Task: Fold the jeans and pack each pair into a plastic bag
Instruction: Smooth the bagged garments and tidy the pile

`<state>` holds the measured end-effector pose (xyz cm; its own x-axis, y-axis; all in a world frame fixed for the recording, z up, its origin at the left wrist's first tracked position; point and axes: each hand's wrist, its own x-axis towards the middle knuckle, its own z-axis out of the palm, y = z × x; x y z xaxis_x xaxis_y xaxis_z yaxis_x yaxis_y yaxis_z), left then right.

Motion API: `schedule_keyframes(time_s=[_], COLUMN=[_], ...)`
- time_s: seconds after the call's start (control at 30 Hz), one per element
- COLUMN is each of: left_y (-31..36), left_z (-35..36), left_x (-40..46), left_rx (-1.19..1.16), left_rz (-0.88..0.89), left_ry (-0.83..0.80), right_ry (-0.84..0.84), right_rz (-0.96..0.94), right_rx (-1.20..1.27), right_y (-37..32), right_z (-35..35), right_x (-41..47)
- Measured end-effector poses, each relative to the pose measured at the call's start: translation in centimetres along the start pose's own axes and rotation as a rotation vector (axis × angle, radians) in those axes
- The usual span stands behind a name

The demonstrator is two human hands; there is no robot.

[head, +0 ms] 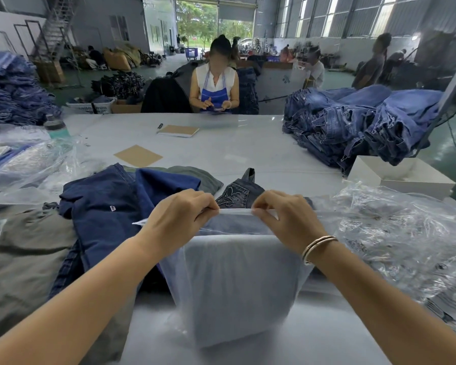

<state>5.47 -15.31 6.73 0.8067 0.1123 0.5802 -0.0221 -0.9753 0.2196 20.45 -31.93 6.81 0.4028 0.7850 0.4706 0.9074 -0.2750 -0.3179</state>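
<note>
A tall warehouse hall with grey walls (132, 19), a green floor (71, 77), high windows (324, 14) at right (daylight pouring in), and an open doorway (213, 25) beyond the pale worktop (234, 143).

We see bright, even daylight from the open doorway (196, 25) and tall windows (334, 15), glare on plastic bags (406, 233) beside our fingers, edges bent and blurred.

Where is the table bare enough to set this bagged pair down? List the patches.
Bare table between the cardboard sheet and the denim stack. Crowded: unfolded jeans left, empty bags right, bagged jeans in front.
</note>
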Motion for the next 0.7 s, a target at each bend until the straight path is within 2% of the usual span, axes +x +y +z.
schedule_keyframes(time_s=[0.2,0.4,0.5,0.7], left_y=[0.2,1.9,1.7,2.2], left_z=[-0.1,1.7,2.2,2.7], left_x=[1.0,2.5,2.8,3.3], left_rx=[0.014,-0.071,-0.128,-0.096], left_rz=[-0.021,-0.017,-0.063,-0.047], left_ry=[0.066,-0.033,-0.032,-0.002], right_ry=[0.079,-0.023,-0.107,-0.029], right_rz=[-0.042,-0.058,-0.016,-0.018], right_rx=[-0.002,0.021,-0.047,-0.019], right_y=[-0.4,-0.6,0.4,0.6], right_z=[-0.4,-0.1,-1.2,-1.6], right_x=[0.7,0.6,1.0,0.5])
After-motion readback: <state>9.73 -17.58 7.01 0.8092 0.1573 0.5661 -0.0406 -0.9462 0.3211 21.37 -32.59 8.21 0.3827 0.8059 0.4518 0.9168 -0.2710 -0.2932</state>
